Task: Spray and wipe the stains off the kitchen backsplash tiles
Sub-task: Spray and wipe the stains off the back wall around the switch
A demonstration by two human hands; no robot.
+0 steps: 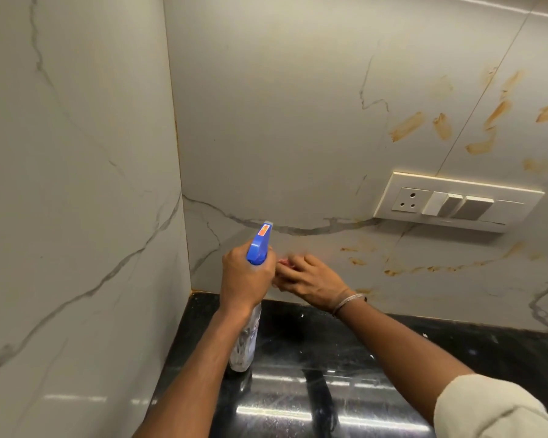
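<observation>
The marble-look backsplash tile (282, 121) carries orange-brown stains (407, 126) at the upper right, and more smears (358, 261) low down near the counter. My left hand (244, 276) grips the neck of a clear spray bottle (246, 346). Its blue trigger head (260, 245) points at the wall. Just right of it, my right hand (310, 279) lies flat against the tile and presses a small pink cloth (283, 263), which is mostly hidden under the fingers.
A cream switch and socket plate (456, 202) is mounted on the tile at the right. A second tiled wall (76, 184) forms a corner on the left. The glossy black countertop (329, 358) runs below both arms.
</observation>
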